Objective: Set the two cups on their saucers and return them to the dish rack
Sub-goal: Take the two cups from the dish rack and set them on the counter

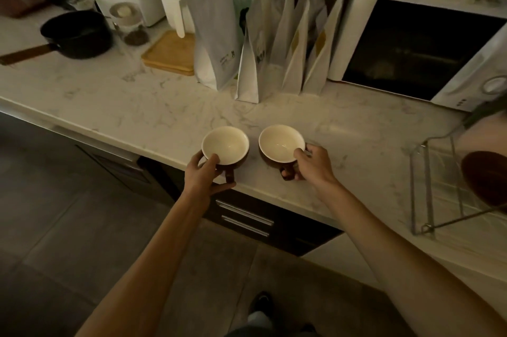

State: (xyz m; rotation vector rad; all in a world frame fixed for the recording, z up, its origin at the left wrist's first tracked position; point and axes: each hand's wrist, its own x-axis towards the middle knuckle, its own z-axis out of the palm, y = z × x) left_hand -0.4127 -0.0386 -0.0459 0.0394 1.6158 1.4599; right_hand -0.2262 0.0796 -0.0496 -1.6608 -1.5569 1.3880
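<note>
Two brown cups with cream insides stand side by side near the front edge of the marble counter (137,106). My left hand (204,173) grips the left cup (225,144), thumb on its rim and fingers by the handle. The right cup (281,143) is held by my right hand (311,162), thumb on the rim and fingers curled at the handle. A wire dish rack (428,188) stands at the right with a brown saucer (484,177) leaning in it. Only that one saucer shows.
Behind the cups stand several paper bags (274,43) and a grey bag (214,24). A white microwave (411,46) fills the back right. A black saucepan (78,33), a wooden board (170,54) and jars sit at the back left. Drawers (244,220) lie below the counter.
</note>
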